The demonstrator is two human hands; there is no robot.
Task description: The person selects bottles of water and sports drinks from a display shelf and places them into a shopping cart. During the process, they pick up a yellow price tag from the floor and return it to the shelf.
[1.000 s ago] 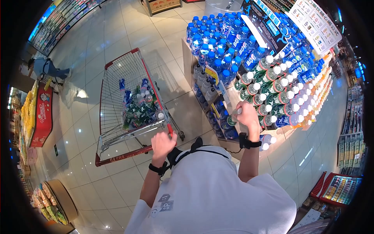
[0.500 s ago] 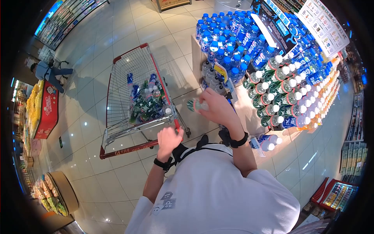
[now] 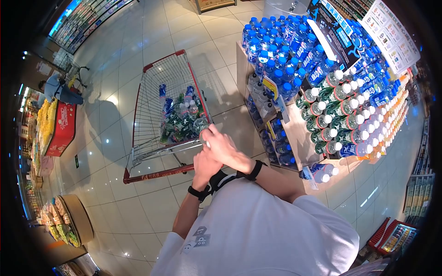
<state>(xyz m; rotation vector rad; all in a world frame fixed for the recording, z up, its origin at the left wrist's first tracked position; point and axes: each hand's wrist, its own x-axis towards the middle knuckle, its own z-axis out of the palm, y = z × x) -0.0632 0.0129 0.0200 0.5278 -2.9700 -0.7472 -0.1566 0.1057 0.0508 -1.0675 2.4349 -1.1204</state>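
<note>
My right hand [image 3: 222,146] is closed round the capped end of a drink bottle [image 3: 201,124], whose clear, green-labelled body points away from me over the near right corner of the shopping cart [image 3: 183,168]. Just below it, my left hand [image 3: 206,164] is wrapped round the right end of the cart's red handle. The right hand partly covers the left, so the two may be touching. Inside the cart lies a heap of bottles [image 3: 180,123], some with green labels and some with blue.
A display stand [image 3: 294,133] on the right carries blue-capped bottles [image 3: 285,50] and white-capped, green-labelled bottles [image 3: 329,117]. Signs rise behind them. A red promotional counter [image 3: 62,129] and another person [image 3: 62,89] are at the left. A round snack stand [image 3: 80,221] is lower left.
My right hand has swung left with the bottle, from beside the display to the cart's near right corner. My left hand stays at the handle. The view has shifted slightly.
</note>
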